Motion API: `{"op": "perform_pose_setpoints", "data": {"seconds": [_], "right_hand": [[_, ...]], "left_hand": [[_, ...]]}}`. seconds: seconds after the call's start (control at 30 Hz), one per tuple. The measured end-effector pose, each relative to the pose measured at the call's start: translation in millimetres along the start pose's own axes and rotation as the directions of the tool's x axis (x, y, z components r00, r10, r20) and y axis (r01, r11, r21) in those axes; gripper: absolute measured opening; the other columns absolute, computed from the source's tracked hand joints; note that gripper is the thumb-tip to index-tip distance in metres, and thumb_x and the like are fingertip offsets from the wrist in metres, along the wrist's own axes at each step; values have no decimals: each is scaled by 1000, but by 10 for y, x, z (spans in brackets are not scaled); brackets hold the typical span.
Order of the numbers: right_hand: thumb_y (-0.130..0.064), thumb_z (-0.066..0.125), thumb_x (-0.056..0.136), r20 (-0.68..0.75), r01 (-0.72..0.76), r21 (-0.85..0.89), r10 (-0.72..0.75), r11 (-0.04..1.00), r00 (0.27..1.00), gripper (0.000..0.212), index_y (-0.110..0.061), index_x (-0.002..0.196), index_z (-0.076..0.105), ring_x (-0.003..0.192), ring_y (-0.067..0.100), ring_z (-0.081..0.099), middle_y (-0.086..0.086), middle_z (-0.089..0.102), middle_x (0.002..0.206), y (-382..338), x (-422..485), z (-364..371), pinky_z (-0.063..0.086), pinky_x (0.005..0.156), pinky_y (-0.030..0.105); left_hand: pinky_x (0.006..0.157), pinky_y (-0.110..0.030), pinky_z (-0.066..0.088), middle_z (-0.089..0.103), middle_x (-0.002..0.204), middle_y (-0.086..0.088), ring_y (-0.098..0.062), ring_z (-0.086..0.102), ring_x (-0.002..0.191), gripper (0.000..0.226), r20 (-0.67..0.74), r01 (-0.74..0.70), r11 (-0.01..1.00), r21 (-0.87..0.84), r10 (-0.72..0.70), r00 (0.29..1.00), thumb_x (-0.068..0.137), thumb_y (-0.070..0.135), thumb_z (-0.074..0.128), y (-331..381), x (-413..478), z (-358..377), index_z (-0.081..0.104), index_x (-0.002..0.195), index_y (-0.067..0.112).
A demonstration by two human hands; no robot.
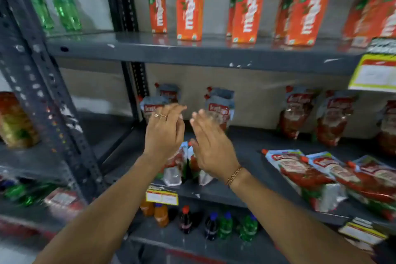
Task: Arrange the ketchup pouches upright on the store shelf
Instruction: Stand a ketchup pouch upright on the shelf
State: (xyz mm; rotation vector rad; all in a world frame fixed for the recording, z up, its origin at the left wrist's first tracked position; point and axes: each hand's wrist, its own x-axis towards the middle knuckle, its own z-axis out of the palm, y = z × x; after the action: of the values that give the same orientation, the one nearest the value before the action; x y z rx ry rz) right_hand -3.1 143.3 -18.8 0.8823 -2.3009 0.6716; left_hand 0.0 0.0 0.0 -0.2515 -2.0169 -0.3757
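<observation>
My left hand (164, 133) and my right hand (211, 146) are raised side by side over the middle shelf (242, 148), fingers apart, holding nothing. Just beneath them two ketchup pouches (177, 167) lie flat near the shelf's front. Behind the hands, upright ketchup pouches (218, 109) stand against the back wall at left and centre. More upright pouches (297, 111) stand at the right. Three pouches (321, 176) lie flat at the front right, overlapping one another.
Orange juice cartons (189, 8) line the upper shelf, with green bottles (64, 0) on the neighbouring rack. Soft-drink bottles (214, 227) stand on the lower shelf. Yellow price tags (161, 197) hang from shelf edges. A dark perforated upright (49, 100) separates the racks.
</observation>
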Motion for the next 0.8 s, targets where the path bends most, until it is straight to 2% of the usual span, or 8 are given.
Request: {"op": "perform_pose_setpoints", "data": {"seconds": [0.07, 0.17, 0.23, 0.33, 0.47, 0.57, 0.67, 0.8], "right_hand": [[-21, 45, 91, 194, -243, 104, 219, 964, 956, 39, 0, 122, 55, 119, 34, 56, 20, 60, 128, -38, 86, 308, 45, 100, 37], [-26, 41, 94, 550, -535, -23, 458, 844, 698, 38, 2, 113, 57, 110, 39, 58, 26, 61, 122, 34, 233, 767, 47, 88, 38], [-27, 45, 90, 667, -566, -138, 499, 813, 553, 43, 2, 120, 54, 112, 37, 58, 25, 59, 127, 24, 360, 901, 48, 91, 37], [-29, 55, 85, 734, -604, -211, 532, 769, 421, 51, -3, 128, 49, 115, 32, 58, 19, 57, 132, 25, 602, 1150, 49, 92, 35], [-18, 60, 84, 726, -679, -167, 555, 715, 406, 42, 0, 121, 54, 104, 26, 63, 16, 66, 118, 51, 739, 1337, 50, 72, 30], [-18, 72, 73, 563, -773, 94, 607, 628, 561, 37, -6, 108, 65, 100, 25, 66, 10, 69, 109, 110, 789, 1433, 50, 71, 24], [-26, 76, 60, 308, -673, 305, 599, 674, 739, 50, -11, 106, 62, 101, 23, 65, 8, 67, 109, 157, 856, 1496, 55, 86, 33], [-19, 78, 67, 375, -711, 364, 604, 602, 703, 55, -7, 114, 53, 108, 24, 62, 11, 65, 117, 171, 688, 1574, 52, 89, 35]], "left_hand": [[82, -40, 44, 69, 103, -24, -41, 64, 96, 29, 263, 370, 925, 81, -378, 888, 85, 12, 51, -290, -123, 196, 67, 107, 1], [88, -36, 48, 65, 118, -20, -35, 61, 110, 36, 555, 825, 479, 299, -791, 258, 85, 23, 61, -679, -368, 388, 65, 113, 2], [84, -32, 51, 66, 113, -12, -26, 63, 102, 33, 690, 960, 140, 242, -721, -69, 83, 18, 68, -849, -480, 437, 63, 110, 0], [60, -27, 55, 71, 81, -8, -16, 67, 68, 10, 816, 960, -154, 235, -505, -281, 89, 6, 61, -1057, -580, 477, 63, 97, 1], [64, -22, 49, 64, 84, -3, -12, 60, 75, 12, 863, 986, -96, 135, -477, -165, 85, -3, 62, -1199, -567, 474, 62, 91, 8], [72, -25, 51, 66, 89, -3, -17, 62, 84, 22, 818, 985, 17, -169, -556, 150, 81, -10, 64, -1332, -480, 474, 59, 84, 12], [73, -19, 56, 67, 97, -3, -18, 63, 92, 33, 688, 882, 80, -465, -593, 417, 78, -16, 64, -1428, -325, 455, 57, 98, 10], [84, -32, 56, 66, 115, -18, -27, 65, 103, 35, 675, 906, 228, -357, -607, 418, 76, -15, 66, -1518, -436, 564, 57, 99, 10]]}}
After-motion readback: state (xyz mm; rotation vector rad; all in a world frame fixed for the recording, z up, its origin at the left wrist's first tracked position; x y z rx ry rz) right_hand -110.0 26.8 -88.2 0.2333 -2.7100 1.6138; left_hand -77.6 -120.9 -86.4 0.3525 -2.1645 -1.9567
